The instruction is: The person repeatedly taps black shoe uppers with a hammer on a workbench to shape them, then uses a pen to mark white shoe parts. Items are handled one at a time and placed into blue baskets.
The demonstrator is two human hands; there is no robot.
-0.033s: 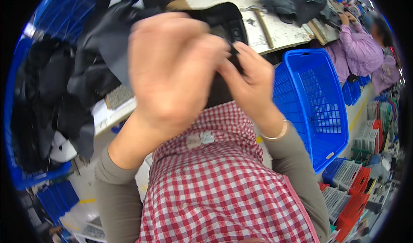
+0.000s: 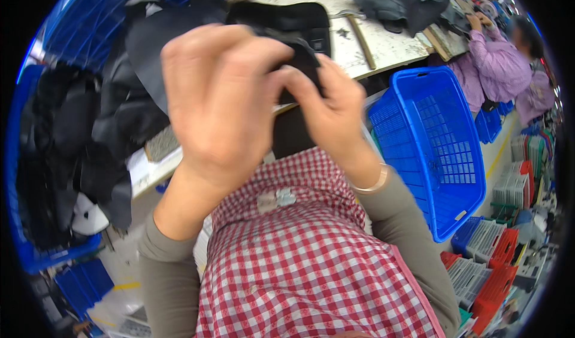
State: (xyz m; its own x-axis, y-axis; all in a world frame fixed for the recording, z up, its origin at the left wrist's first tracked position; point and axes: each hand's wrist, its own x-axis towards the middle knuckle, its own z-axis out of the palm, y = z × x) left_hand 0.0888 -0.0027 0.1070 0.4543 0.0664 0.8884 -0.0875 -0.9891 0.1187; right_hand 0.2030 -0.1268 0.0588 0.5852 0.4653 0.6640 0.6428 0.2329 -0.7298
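Observation:
My left hand (image 2: pixel 221 98) is raised over the near edge of the worktable, its fingers curled in and blurred by motion. Close beside it, my right hand (image 2: pixel 329 107) has thumb and fingers pinched together. Between the two sets of fingertips is a piece of black sheet material (image 2: pixel 306 59), perhaps leather or fabric, mostly covered by the hands. Just behind them a larger black panel (image 2: pixel 317 23) with a rounded corner lies on the table. A dark grey sheet (image 2: pixel 147 56) lies by the left hand, partly hidden.
A hammer (image 2: pixel 361 41) rests on the white worktable (image 2: pixel 386 62), near dark cut pieces (image 2: pixel 398 5). On the right stands a blue plastic basket (image 2: pixel 458 152); on the left, black pieces (image 2: pixel 78 122) fill another. A person in a purple top (image 2: pixel 500 62) works at the far right.
Both hands have shifted a little left together, still at the black material. More of the large black panel shows behind them.

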